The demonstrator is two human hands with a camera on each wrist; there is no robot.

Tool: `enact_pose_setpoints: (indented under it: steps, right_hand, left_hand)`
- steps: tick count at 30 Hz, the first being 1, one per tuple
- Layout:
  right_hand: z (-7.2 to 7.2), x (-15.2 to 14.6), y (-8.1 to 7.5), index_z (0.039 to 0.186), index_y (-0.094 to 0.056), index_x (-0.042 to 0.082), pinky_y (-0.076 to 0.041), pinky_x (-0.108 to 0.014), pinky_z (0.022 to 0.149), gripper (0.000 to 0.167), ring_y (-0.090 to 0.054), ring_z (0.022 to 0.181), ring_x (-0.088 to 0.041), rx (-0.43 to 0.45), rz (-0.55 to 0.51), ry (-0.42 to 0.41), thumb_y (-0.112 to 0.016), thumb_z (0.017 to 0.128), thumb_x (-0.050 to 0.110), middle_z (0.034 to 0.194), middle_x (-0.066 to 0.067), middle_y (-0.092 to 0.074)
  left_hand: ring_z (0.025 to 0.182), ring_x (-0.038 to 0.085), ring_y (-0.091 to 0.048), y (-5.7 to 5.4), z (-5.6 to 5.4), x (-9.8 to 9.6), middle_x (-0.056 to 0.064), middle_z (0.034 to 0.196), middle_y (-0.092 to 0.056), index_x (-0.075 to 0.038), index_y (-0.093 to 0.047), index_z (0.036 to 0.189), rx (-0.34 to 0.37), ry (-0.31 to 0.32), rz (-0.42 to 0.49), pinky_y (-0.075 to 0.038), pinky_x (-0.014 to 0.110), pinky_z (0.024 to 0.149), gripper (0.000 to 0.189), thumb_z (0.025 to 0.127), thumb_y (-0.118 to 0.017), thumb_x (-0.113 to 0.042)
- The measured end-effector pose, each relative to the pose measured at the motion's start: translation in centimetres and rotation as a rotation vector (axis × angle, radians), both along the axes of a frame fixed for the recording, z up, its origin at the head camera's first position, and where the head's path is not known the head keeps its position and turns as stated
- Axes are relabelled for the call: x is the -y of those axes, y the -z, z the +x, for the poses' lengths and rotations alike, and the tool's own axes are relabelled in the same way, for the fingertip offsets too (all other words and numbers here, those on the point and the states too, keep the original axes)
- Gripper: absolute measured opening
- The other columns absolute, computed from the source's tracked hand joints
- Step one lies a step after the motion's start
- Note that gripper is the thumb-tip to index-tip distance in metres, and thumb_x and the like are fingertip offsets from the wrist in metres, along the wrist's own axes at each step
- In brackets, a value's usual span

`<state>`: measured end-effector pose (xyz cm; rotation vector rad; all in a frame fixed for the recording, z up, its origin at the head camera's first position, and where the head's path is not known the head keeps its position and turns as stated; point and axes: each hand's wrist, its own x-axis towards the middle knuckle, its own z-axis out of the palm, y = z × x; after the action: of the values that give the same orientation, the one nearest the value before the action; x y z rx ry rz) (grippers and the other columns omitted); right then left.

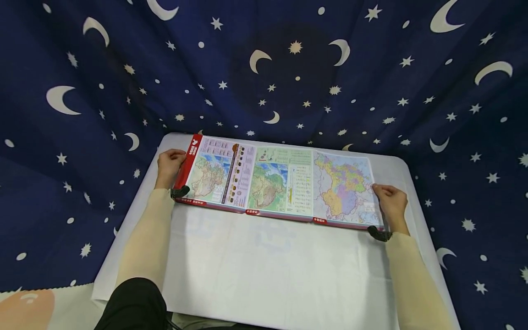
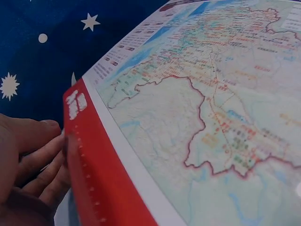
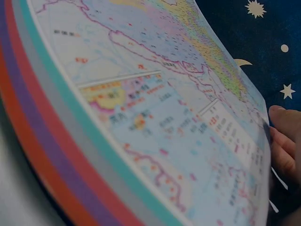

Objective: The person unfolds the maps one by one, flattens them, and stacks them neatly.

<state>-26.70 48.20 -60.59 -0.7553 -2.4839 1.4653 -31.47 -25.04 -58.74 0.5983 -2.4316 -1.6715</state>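
A long fold-out map (image 1: 268, 183) lies spread across the far part of the table, with three printed panels side by side and a red strip at its left end. My left hand (image 1: 168, 167) pinches that red edge; in the left wrist view its fingertips meet the red strip (image 2: 101, 165). At the opposite end, my right hand (image 1: 392, 204) grips the right edge between thumb and fingers. Layered coloured borders (image 3: 61, 141) show along the map's near edge in the right wrist view. The undersides of the fingers are partly hidden behind the sheet.
A white cloth covers the table (image 1: 268, 266). Behind and at both sides hangs a dark blue curtain (image 1: 231, 91) with moons and stars. Black wrist straps (image 1: 180, 192) sit near both cuffs, and a dark-clothed knee (image 1: 134, 305) shows at the lower left.
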Motion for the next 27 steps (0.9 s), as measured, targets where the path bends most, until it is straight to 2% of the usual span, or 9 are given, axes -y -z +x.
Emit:
enact_pose_setpoints:
  steps: [4,9,13,19,22,27]
  right_hand:
    - [0.4,0.0,0.1,0.108,-0.075,0.015,-0.042,-0.014,0.056,0.033,-0.056,0.068,0.004,0.024,-0.015,0.008,-0.077,0.095,0.045,0.069,0.031,-0.064]
    - [0.7,-0.1,0.2,0.111,-0.074,0.014,-0.047,-0.012,0.057,0.034,-0.06,0.072,0.004,0.035,-0.025,0.011,-0.075,0.096,0.045,0.072,0.029,-0.065]
    - [0.9,-0.3,0.3,0.115,-0.075,0.009,-0.048,-0.011,0.055,0.038,-0.061,0.069,0.005,0.007,-0.022,0.016,-0.074,0.098,0.043,0.071,0.03,-0.065]
    - [1.3,-0.6,0.7,0.115,-0.075,0.007,-0.045,-0.012,0.053,0.037,-0.063,0.066,0.006,-0.014,-0.023,0.017,-0.074,0.098,0.04,0.069,0.03,-0.065]
    - [1.6,-0.6,0.8,0.111,-0.075,0.012,-0.045,-0.012,0.054,0.033,-0.063,0.067,0.006,-0.007,-0.018,0.012,-0.073,0.099,0.042,0.071,0.03,-0.066]
    - [2.1,-0.6,0.9,0.107,-0.075,0.016,-0.046,-0.011,0.058,0.028,-0.065,0.072,0.004,-0.03,-0.028,-0.009,-0.074,0.098,0.043,0.075,0.028,-0.069]
  left_hand:
    - [0.091,0.021,-0.067,0.1,0.8,-0.1,0.017,0.115,-0.072,-0.001,-0.072,0.125,0.006,-0.011,0.01,-0.053,0.023,0.076,0.027,0.105,-0.067,-0.019]
    - [0.101,0.026,-0.066,0.5,1.6,-0.1,0.019,0.121,-0.072,-0.001,-0.073,0.124,0.007,0.02,-0.005,-0.054,0.03,0.085,0.028,0.106,-0.066,-0.021]
    - [0.108,0.028,-0.062,1.0,2.1,0.0,0.018,0.124,-0.069,-0.002,-0.072,0.125,0.007,0.047,0.018,-0.051,0.034,0.09,0.029,0.106,-0.065,-0.022]
    - [0.105,0.024,-0.059,2.0,2.9,0.4,0.012,0.121,-0.068,-0.006,-0.073,0.124,-0.014,0.048,0.013,-0.046,0.033,0.092,0.033,0.105,-0.068,-0.031]
    - [0.107,0.02,-0.06,2.3,3.6,0.6,0.011,0.123,-0.069,-0.005,-0.074,0.125,-0.026,0.045,0.072,-0.045,0.03,0.095,0.034,0.104,-0.069,-0.031]
    - [0.12,0.028,-0.063,1.6,5.4,0.5,0.023,0.131,-0.069,0.004,-0.071,0.127,-0.092,0.031,0.214,-0.046,0.033,0.107,0.03,0.104,-0.068,-0.015]
